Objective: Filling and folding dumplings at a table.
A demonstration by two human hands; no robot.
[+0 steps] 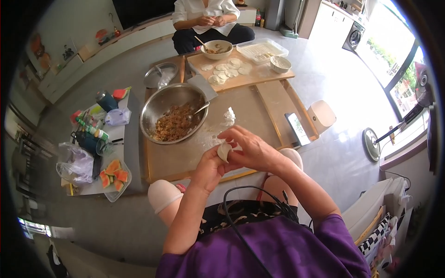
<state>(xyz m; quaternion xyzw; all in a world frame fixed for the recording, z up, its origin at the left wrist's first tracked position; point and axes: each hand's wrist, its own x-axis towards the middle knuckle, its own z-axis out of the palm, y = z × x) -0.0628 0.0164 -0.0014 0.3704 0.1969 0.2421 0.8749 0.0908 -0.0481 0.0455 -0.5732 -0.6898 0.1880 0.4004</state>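
Observation:
A folded dumpling (224, 152) is held between both my hands above the near edge of the low table (240, 111). My left hand (210, 168) cradles it from the left, and the fingers of my right hand (248, 147) press at its right side. To the left of my hands stands a large steel bowl (146, 116) of minced filling (177, 120), with a metal spoon (201, 108) leaning on its rim. Several round dough wrappers (231, 72) lie on a wooden board (257, 77) at the table's far side.
A crumpled tissue (229, 116) lies beyond my hands, and a phone (298, 129) leans at the table's right edge. A white filling bowl (227, 52), flour bowl (280, 64) and plastic tray (278, 48) stand far off. Watermelon slices (114, 173) sit left. A person (208, 24) sits opposite.

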